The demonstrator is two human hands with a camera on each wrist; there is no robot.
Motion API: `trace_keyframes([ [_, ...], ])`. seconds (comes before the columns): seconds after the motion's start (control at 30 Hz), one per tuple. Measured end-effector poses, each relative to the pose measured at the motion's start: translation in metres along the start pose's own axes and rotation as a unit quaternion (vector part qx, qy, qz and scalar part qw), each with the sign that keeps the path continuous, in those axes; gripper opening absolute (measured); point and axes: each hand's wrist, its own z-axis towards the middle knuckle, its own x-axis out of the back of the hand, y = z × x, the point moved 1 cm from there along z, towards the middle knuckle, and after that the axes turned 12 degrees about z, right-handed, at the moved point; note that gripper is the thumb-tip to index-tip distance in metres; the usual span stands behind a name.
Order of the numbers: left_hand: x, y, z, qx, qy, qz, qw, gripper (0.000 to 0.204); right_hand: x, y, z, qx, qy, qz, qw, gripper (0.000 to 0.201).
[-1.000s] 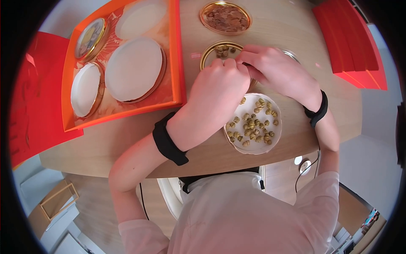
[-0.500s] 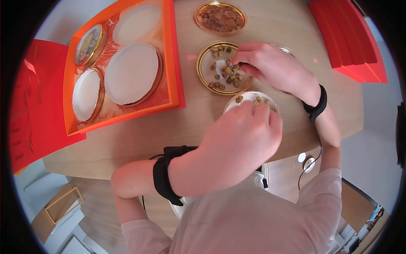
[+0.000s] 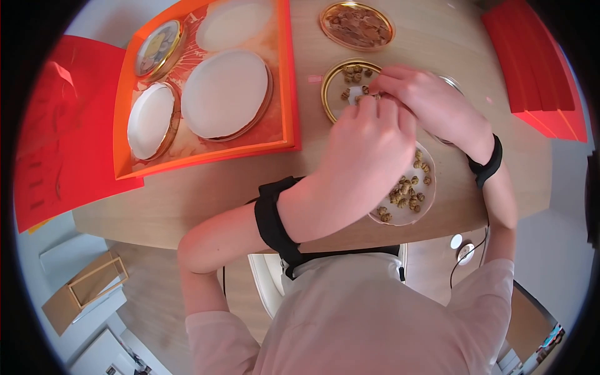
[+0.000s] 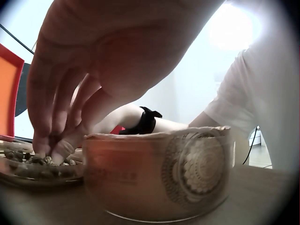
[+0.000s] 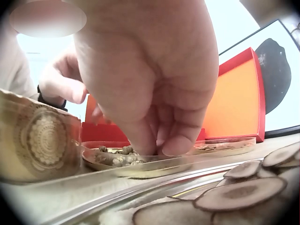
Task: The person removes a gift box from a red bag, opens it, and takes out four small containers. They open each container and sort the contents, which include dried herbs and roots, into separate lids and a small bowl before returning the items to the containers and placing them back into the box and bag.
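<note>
My left hand [image 3: 372, 159] reaches over the gold-rimmed dish [image 3: 326, 97], its fingers bunched downward beside those of my right hand [image 3: 437, 109]. Small brownish-green balls lie in this dish and in the white paper-lined one [image 3: 403, 219] nearer my body, partly under my left forearm and hand. In the left wrist view, my left hand [image 4: 108, 56] pinches a small ball [image 4: 48, 160] among others at the dish. In the right wrist view, my right hand [image 5: 150, 70] has curled fingers low over the gold-rimmed dish; what lies between their tips is hidden.
An orange-red box [image 3: 290, 94] with round containers stands at left, beside a red sheet [image 3: 69, 137]. Brown flakes fill a dish [image 3: 357, 26] at the back. Red boxes [image 3: 531, 62] stand right. Dark-edged slices [image 5: 239, 192] lie close to my right wrist.
From above the white-lined dish, my left hand has moved forward to the gold-rimmed one, beside my right hand. My right hand has stayed over that dish. The head view has shifted slightly.
</note>
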Motion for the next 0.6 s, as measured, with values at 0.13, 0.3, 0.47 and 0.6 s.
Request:
trace_keyframes([
  [0.13,-0.013,-0.009,0.003,0.013,-0.04,0.016,0.999,0.027,0.003,-0.003,0.0,-0.02,-0.008,0.015,1.0,0.024],
  [0.3,-0.02,-0.019,0.006,0.034,-0.088,-0.034,0.995,0.034,0.005,0.003,0.004,-0.052,-0.019,0.014,0.998,0.021],
  [0.47,-0.024,-0.023,0.007,0.024,-0.103,-0.011,0.994,0.032,0.023,0.005,-0.008,0.007,0.021,0.027,0.999,0.014],
  [0.6,-0.031,-0.024,0.004,0.021,-0.031,0.017,0.999,0.03,0.048,-0.035,-0.022,0.014,-0.058,0.148,0.987,0.017],
])
